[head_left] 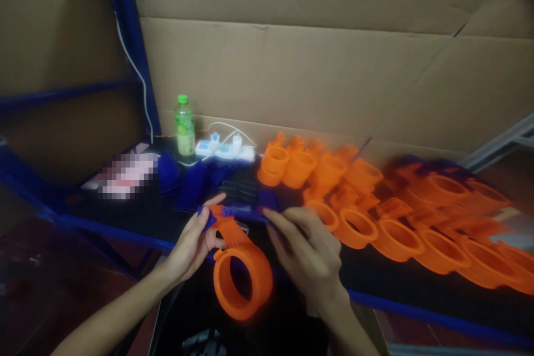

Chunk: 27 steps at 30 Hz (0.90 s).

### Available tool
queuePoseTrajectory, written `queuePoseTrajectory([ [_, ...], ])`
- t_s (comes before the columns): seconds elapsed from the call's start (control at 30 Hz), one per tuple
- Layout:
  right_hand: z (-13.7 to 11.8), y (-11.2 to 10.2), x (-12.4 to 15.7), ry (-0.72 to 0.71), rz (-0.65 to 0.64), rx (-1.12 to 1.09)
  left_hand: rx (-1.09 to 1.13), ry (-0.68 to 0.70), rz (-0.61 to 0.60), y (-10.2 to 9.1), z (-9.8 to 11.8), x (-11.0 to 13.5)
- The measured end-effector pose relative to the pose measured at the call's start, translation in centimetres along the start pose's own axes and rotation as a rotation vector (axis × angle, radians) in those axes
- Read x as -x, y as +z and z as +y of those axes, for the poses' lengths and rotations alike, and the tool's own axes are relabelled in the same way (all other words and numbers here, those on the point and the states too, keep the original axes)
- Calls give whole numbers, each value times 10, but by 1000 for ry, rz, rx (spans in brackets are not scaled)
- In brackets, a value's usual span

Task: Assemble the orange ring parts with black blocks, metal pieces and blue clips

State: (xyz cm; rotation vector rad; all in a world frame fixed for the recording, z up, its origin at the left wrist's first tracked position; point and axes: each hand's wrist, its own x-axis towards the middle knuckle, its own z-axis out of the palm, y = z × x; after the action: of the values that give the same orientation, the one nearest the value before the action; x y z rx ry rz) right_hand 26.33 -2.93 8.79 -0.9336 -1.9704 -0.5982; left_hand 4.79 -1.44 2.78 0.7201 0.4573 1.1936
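Observation:
My left hand (196, 242) is closed on an orange plastic ring part (261, 283) by its flat arm, and the ring hangs below the fingers. Something small and blue (206, 218) shows by the left thumb, against the arm's end. Opposite it, my right hand (312, 253) pinches a narrow blue piece (246, 212) that reaches toward the top of the orange part. Blur hides its exact kind and whether the two touch.
Rows of similar orange ring parts (398, 239) fill the dark table's (158, 225) right side. Behind my hands lie blue sheets (194, 186) and black pieces (237, 190). A green-capped bottle (184, 128) and a white power strip (227, 149) stand near the cardboard wall (292, 78).

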Motion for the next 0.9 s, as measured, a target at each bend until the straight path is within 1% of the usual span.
queuePoseTrajectory([
  [0.07, -7, -6, 0, -77, -14, -84, -15, 5, 9, -1, -1, 0],
  [0.17, -13, -9, -1, -97, -72, -151, -29, 17, 7, -2, -2, 0],
  [0.23, -16, -10, -3, -101, -111, -146, -39, 19, -1, -3, -3, 1],
  [0.43, -20, -12, -4, -126, -164, -62, -60, 65, 9, -4, -6, 0],
  [0.57, -23, -18, -4, -113, -221, -42, -126, 96, 17, -4, -8, 1],
  [0.67, -24, -28, -5, -20, -294, -141, -193, 137, 8, -6, -7, 4],
  [0.77, -22, -38, -10, 133, -431, -345, -286, 266, 42, -6, -4, 8],
  [0.8, -21, -39, -11, 191, -459, -402, -320, 293, 45, -5, -2, 10],
  [0.83, -21, -39, -13, 249, -475, -450, -355, 305, 38, -3, -1, 13],
  [0.9, -22, -36, -15, 362, -490, -533, -422, 254, -31, 2, 3, 19],
])
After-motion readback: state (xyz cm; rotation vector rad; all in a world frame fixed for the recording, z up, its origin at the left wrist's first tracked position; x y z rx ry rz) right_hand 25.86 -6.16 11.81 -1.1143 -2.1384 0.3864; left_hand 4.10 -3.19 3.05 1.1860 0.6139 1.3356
